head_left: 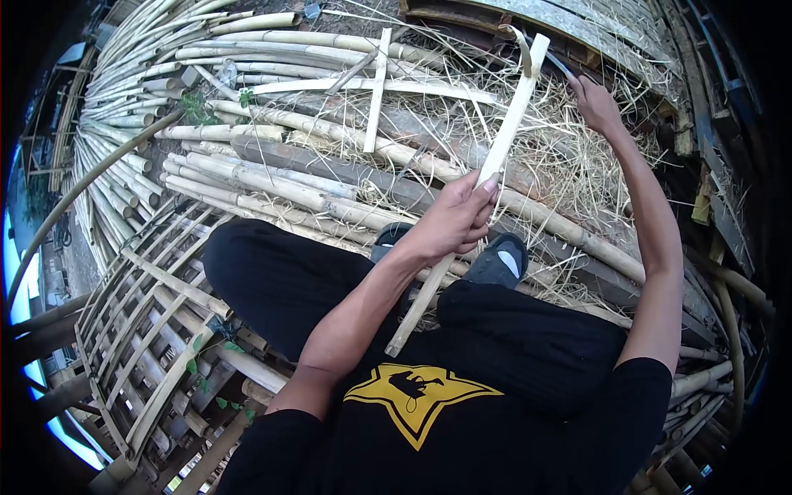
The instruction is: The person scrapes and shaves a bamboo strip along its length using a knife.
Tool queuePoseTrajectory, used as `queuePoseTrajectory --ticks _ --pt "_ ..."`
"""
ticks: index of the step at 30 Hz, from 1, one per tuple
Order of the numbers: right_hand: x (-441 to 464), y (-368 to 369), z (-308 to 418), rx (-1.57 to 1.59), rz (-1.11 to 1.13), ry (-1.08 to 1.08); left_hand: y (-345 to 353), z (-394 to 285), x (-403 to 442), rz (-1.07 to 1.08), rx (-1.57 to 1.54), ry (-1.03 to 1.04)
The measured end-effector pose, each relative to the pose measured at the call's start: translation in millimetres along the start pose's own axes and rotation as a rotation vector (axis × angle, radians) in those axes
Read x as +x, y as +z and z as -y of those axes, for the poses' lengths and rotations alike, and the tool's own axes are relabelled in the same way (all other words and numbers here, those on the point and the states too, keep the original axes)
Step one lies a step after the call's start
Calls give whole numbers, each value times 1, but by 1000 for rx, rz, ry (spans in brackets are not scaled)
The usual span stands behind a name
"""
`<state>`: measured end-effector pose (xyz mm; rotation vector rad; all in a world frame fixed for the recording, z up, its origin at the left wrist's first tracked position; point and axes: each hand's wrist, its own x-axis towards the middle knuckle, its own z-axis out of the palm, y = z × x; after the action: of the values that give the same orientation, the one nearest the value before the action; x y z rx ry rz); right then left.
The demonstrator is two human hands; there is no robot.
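Observation:
My left hand [458,216] is closed around the middle of a pale split bamboo strip [513,124]. The strip slants from near my lap up to the far right. Beyond the strip's far end, my right hand [596,103] grips a knife, whose narrow grey blade [559,66] points toward the strip; its handle is hidden in my fingers. A thin curled shaving [521,48] stands off the strip's tip beside the blade. Whether the blade touches the strip at this instant is unclear.
Loose shavings [569,165] cover the ground beyond my feet. Bamboo poles [280,186] lie across in front of me, with a large stack [124,124] at left. Another cut strip [378,99] rests on the poles. A woven bamboo frame [157,313] stands at my left.

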<state>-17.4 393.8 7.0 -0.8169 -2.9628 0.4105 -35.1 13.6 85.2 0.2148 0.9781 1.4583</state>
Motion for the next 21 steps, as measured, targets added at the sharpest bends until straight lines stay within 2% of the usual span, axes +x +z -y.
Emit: queuePoseTrajectory --ticks 2,3,6,8,13,18,20,21 --pt "-14 4 -6 233 -133 49 -19 2 10 -197 -61 102" --pt "-20 2 -2 246 -109 56 -26 1 9 -270 -74 118" --pt "-42 -1 36 334 -86 23 -25 -6 11 -268 -85 150" --pt "-40 0 57 419 40 -267 -25 -6 13 -273 -79 158" --pt "-65 -1 129 367 288 -602 -27 -7 13 -317 -75 160" --pt "-83 -4 143 423 312 -589 -27 -6 12 -297 -10 126" --pt "-88 0 143 352 169 -677 -25 -7 11 -293 -3 110" --pt "-89 0 145 333 192 -642 -24 -7 11 -298 -23 117"
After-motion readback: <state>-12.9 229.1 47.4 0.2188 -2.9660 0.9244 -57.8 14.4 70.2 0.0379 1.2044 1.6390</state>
